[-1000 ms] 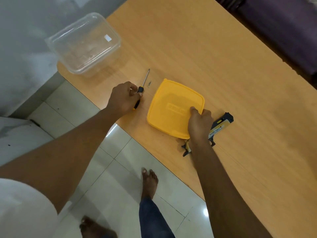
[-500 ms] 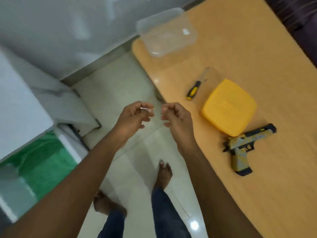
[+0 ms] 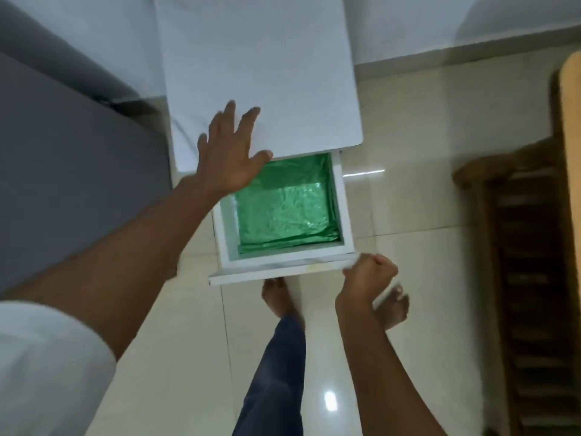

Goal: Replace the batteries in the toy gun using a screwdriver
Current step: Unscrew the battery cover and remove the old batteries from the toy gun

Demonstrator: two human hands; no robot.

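The toy gun, the screwdriver and the batteries are out of view. A white bedside cabinet (image 3: 257, 58) stands in front of me with its drawer (image 3: 342, 212) pulled out. A crinkled green sheet (image 3: 283, 212) lines the drawer, and I see nothing else inside. My left hand (image 3: 226, 158) lies flat with fingers spread on the front edge of the cabinet top, partly over the drawer. My right hand (image 3: 366, 278) is curled at the right end of the drawer front (image 3: 267, 272), gripping it.
A grey bed or sofa (image 3: 63, 152) fills the left side. At the far right are the wooden table's edge (image 3: 570, 121) and a dark slatted wooden frame (image 3: 534, 262). My bare feet stand on glossy cream floor tiles (image 3: 408, 215) just below the drawer.
I have turned from the table to the white cabinet. Both hands, held together in the air before, are now apart: the left is on the cabinet top, the right at the open drawer's front.
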